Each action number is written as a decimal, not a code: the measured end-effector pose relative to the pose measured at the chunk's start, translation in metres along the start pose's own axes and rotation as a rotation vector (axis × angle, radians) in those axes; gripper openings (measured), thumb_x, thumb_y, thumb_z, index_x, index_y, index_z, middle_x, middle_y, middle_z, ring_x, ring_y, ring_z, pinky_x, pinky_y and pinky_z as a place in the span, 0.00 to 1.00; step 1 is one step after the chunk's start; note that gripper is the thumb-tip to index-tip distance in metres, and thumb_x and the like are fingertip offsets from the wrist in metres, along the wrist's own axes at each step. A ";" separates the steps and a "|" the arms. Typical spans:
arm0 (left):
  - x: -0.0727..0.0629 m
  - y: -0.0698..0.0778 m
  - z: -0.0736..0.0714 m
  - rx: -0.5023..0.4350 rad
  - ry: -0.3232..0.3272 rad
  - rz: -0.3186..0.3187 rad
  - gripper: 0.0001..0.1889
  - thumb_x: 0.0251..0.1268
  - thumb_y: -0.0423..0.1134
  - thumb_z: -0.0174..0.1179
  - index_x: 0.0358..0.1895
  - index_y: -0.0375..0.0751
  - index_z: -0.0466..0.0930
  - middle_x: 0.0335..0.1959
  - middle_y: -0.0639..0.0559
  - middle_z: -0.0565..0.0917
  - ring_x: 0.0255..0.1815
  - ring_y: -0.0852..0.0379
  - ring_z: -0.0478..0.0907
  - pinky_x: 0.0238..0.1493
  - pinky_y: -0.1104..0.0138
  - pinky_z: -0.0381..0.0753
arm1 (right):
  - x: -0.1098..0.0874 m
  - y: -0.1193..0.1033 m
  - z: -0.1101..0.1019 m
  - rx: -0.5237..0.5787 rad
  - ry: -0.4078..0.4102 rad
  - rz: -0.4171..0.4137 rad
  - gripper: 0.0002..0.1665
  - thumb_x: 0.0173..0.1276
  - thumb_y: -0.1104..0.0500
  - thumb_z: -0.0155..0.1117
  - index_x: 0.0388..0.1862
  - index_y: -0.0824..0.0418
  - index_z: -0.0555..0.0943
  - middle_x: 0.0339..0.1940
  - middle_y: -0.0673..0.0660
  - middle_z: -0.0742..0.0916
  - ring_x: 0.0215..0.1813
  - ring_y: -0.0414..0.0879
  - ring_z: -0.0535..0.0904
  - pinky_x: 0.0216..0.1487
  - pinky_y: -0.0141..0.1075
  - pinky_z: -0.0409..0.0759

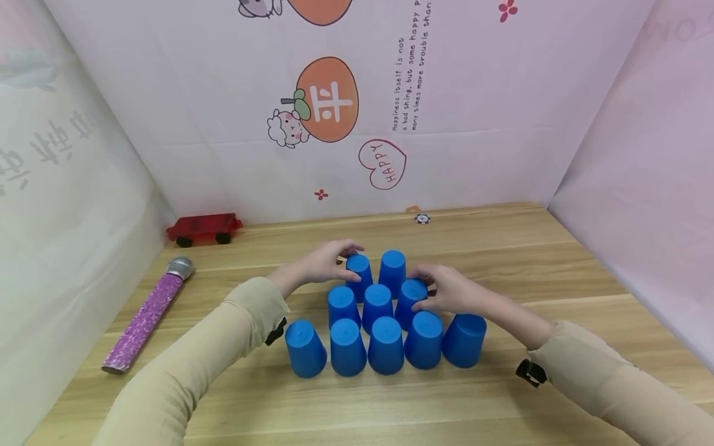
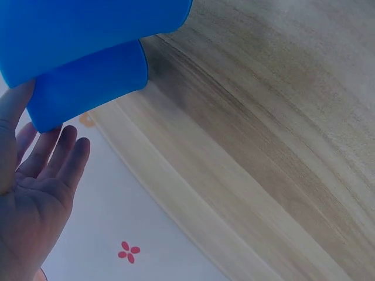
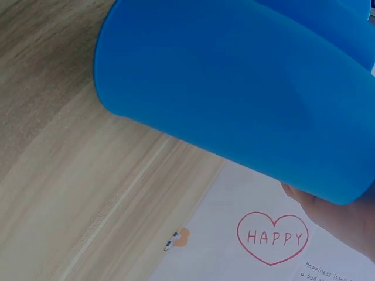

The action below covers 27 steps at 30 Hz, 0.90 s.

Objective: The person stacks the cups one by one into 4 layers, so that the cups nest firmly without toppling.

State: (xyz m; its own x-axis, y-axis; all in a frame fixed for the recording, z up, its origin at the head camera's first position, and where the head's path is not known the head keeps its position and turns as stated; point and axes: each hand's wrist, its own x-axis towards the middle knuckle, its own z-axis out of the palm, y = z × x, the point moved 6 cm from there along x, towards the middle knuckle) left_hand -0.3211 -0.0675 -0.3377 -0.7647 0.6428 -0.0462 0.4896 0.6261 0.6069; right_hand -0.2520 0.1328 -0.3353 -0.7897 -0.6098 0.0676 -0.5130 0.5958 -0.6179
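Upside-down blue cups stand in three rows on the wooden table [image 1: 256, 396]. At the left of the back row, my left hand [image 1: 323, 263] spreads its thumb and fingers round the upper part of a cup [image 1: 359, 272]. The other cup [image 1: 393, 266] of that row stands just to its right. My right hand [image 1: 452, 290] grips the right-end cup [image 1: 411, 294] of the middle row between thumb and fingers. In the right wrist view, a large blue cup [image 3: 234, 88] hides most of that hand. The front row holds several cups, including the middle one [image 1: 386, 347].
A microphone with a glittery purple handle [image 1: 146, 322] lies to the left. Behind it a red toy wagon [image 1: 203, 229] sits near the back left corner. Printed white sheeting [image 1: 474, 124] walls in the table at the back and on both sides.
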 end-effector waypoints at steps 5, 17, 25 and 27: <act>-0.008 -0.005 -0.004 -0.031 0.019 0.000 0.31 0.59 0.43 0.65 0.65 0.39 0.66 0.60 0.41 0.75 0.64 0.44 0.70 0.63 0.48 0.71 | -0.003 0.002 -0.001 -0.005 0.004 -0.005 0.23 0.57 0.62 0.70 0.50 0.68 0.75 0.45 0.64 0.84 0.49 0.57 0.81 0.46 0.47 0.84; -0.043 -0.033 -0.019 -0.135 0.135 0.007 0.28 0.61 0.41 0.63 0.63 0.40 0.67 0.58 0.40 0.76 0.62 0.39 0.71 0.61 0.44 0.71 | -0.022 0.020 -0.022 -0.015 0.050 0.047 0.26 0.59 0.60 0.69 0.53 0.70 0.74 0.47 0.64 0.83 0.50 0.59 0.80 0.46 0.46 0.84; -0.085 -0.046 -0.027 -0.206 0.193 -0.027 0.27 0.63 0.48 0.60 0.63 0.44 0.68 0.59 0.43 0.77 0.61 0.44 0.73 0.60 0.49 0.74 | -0.031 0.043 -0.046 0.012 0.107 0.059 0.29 0.60 0.62 0.67 0.59 0.72 0.71 0.51 0.68 0.81 0.52 0.62 0.79 0.48 0.49 0.83; -0.093 -0.047 -0.028 -0.224 0.211 -0.010 0.27 0.62 0.48 0.61 0.63 0.45 0.68 0.59 0.44 0.77 0.61 0.44 0.73 0.60 0.48 0.74 | -0.031 0.050 -0.052 0.011 0.115 0.058 0.30 0.61 0.61 0.67 0.60 0.71 0.71 0.52 0.68 0.81 0.52 0.62 0.78 0.48 0.50 0.82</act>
State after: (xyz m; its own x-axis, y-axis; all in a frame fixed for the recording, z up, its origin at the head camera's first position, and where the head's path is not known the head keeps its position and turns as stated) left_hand -0.2840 -0.1689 -0.3397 -0.8503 0.5169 0.0987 0.3954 0.5039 0.7679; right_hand -0.2703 0.2085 -0.3274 -0.8514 -0.5104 0.1208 -0.4625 0.6219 -0.6319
